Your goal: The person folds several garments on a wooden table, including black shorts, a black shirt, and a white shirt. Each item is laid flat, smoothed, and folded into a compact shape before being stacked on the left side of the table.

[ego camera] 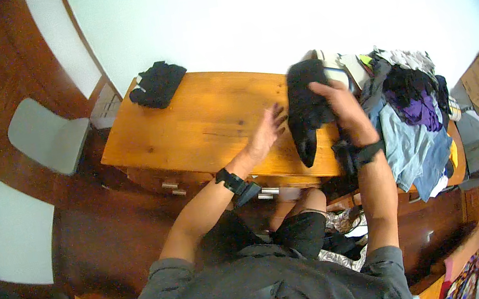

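My right hand (342,104) grips a black cloth garment (306,97), which hangs bunched over the right part of the wooden desk (198,123). One dark end of the garment droops toward the desk's front edge. Just left of it, my left hand (266,134) is held over the desktop with fingers spread and nothing in them; they are slightly blurred. At the desk's far left corner lies a folded black garment (160,85) with a small white patch at its side.
To the right, a heap of clothes holds light blue jeans (409,133) and a purple cloth (422,110). A grey chair (49,136) stands left of the desk. Drawer handles (268,192) jut from the desk front. Patterned fabric (344,259) lies low beside my legs.
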A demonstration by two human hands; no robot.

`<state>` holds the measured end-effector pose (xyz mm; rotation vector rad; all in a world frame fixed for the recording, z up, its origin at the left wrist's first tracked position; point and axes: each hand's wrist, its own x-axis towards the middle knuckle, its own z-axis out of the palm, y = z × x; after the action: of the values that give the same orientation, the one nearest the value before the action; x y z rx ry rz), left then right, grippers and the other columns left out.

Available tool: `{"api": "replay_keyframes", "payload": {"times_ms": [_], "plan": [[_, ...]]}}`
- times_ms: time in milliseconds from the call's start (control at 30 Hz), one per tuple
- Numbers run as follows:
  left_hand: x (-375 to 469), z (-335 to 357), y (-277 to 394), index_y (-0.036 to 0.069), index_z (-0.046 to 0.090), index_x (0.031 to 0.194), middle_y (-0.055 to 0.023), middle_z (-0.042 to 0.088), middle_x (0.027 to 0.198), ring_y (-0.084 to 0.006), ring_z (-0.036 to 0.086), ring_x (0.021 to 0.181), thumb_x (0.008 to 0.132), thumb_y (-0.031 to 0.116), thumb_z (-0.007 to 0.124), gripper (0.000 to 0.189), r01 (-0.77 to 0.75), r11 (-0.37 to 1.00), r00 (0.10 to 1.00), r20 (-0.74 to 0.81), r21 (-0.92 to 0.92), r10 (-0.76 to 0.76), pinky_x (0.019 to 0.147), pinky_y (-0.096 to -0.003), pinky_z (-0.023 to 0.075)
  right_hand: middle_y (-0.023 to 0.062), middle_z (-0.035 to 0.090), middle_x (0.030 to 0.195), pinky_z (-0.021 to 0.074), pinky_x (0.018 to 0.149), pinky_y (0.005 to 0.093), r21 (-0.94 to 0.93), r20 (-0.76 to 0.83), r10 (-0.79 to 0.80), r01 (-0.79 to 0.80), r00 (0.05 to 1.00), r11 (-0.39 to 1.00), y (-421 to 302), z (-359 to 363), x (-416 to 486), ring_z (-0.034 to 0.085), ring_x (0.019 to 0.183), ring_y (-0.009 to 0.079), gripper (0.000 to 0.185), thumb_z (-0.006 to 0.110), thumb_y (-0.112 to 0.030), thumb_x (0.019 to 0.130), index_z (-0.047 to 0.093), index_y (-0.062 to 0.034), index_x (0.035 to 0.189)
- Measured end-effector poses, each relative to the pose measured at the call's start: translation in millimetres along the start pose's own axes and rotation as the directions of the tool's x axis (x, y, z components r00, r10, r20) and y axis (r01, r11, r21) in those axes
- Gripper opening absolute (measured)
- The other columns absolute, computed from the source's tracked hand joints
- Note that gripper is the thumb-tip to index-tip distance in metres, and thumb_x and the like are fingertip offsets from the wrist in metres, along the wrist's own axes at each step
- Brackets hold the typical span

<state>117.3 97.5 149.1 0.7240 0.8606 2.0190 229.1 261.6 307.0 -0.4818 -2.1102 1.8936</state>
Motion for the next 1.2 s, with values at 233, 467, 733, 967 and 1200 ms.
{"api": "replay_keyframes", "payload": {"times_ms": [233, 467, 733, 967, 1200], "plan": [[-14, -88, 19, 0.006, 0.055, 0.137, -0.0114, 0.060, 0.132, -0.0248, 0.055, 0.121, 0.095, 0.049, 0.061, 0.060, 0.387, 0.912, 0.796, -0.450, -0.137, -0.405, 0.104, -0.0441, 0.0435, 0.0324, 0.065, 0.113, 0.0502, 0.093, 0.0462, -0.647, 0.228, 0.099, 0.075, 0.969, 0.759, 137, 152, 40, 0.064, 0.104, 0.0452, 0.059, 0.061, -0.043, 0.091, 0.060, 0.0098, 0.117], [-61, -211, -14, 0.004, 0.064, 0.114, -0.0110, 0.070, 0.107, -0.0262, 0.068, 0.095, 0.091, 0.019, 0.069, 0.028, 0.530, 0.839, 0.652, -0.691, 0.120, -0.313, 0.076, -0.0435, 0.0592, 0.0247, 0.060, 0.128, 0.0436, 0.104, 0.0461, -0.505, 0.406, -0.281, 0.471, 0.869, 0.723, 225, 168, -1, 0.055, 0.121, 0.0413, 0.040, 0.060, -0.028, 0.094, 0.063, 0.0038, 0.119], [-51, -217, -20, -0.005, 0.064, 0.119, -0.0143, 0.068, 0.118, -0.0293, 0.065, 0.105, 0.086, 0.019, 0.076, 0.042, 0.441, 0.755, 0.822, -0.556, 0.485, -0.122, 0.090, -0.0403, 0.0511, 0.0260, 0.066, 0.117, 0.0494, 0.096, 0.0440, -0.573, -0.577, -0.168, -0.250, 0.799, 0.780, 288, -9, 16, 0.062, 0.111, 0.0407, 0.047, 0.069, -0.030, 0.084, 0.064, 0.0026, 0.118], [-26, -199, -21, -0.004, 0.053, 0.132, -0.0192, 0.058, 0.132, -0.0325, 0.057, 0.119, 0.088, 0.033, 0.074, 0.061, 0.490, 0.144, 0.800, -0.509, 0.860, 0.318, 0.098, -0.0429, 0.0470, 0.0263, 0.069, 0.113, 0.0522, 0.090, 0.0444, -0.308, -0.310, 0.299, -0.393, 0.902, 0.867, 296, -26, 20, 0.067, 0.106, 0.0383, 0.069, 0.072, -0.054, 0.082, 0.066, 0.0038, 0.119], [-38, -147, -28, -0.004, 0.038, 0.147, -0.0230, 0.032, 0.156, -0.0379, 0.025, 0.147, 0.102, 0.049, 0.043, 0.070, 0.320, -0.582, 0.947, -0.227, 0.748, 0.229, 0.121, -0.0533, 0.0160, 0.0226, 0.072, 0.101, 0.0528, 0.085, 0.0451, -0.591, -0.382, 0.228, -0.427, 0.895, 0.685, 271, -9, 5, 0.069, 0.097, 0.0377, 0.056, 0.070, -0.052, 0.084, 0.071, -0.0025, 0.110]]}}
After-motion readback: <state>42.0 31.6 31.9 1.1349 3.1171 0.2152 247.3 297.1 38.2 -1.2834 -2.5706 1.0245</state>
